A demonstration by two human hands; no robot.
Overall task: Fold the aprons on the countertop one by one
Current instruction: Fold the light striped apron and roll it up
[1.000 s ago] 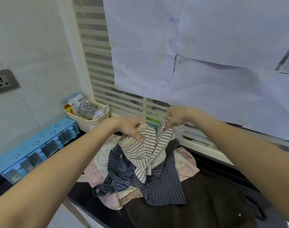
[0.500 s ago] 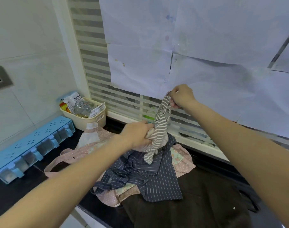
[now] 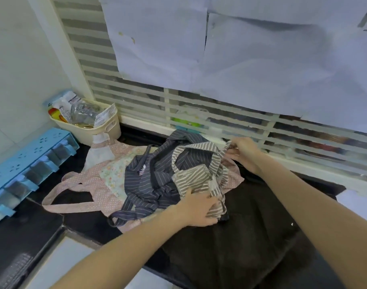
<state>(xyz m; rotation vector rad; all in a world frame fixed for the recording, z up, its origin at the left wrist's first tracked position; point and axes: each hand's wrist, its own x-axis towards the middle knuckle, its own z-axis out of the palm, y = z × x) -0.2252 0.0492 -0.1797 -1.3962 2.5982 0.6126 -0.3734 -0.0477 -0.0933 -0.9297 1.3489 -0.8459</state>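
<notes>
Right now the beige striped apron (image 3: 199, 176) lies crumpled on top of the heap of aprons on the black countertop (image 3: 84, 222), its strap looping over the navy pinstriped apron (image 3: 149, 180) beneath it. The left hand (image 3: 197, 209) rests on the near edge of the beige one, fingers curled into the fabric and gripping a fold of it. The right hand (image 3: 241, 149) is at the far corner, close to the window ledge, thumb and fingertips pinching the end of the striped cloth; the picture is soft there, so whether it is a strap end or a hem I cannot tell. Under the navy apron spreads a pink dotted apron (image 3: 90, 182) with a floral panel, one long tie trailing toward the left. A dark brown cloth (image 3: 236, 243) lies flat just to the near right of the heap, touching it. At the back left stands a cream basket (image 3: 107, 128) stuffed with packets, and beside it along the wall a blue organiser (image 3: 26, 161) with small clear drawers. Behind everything the slatted window (image 3: 178, 101) is covered with white paper sheets (image 3: 241, 49).
</notes>
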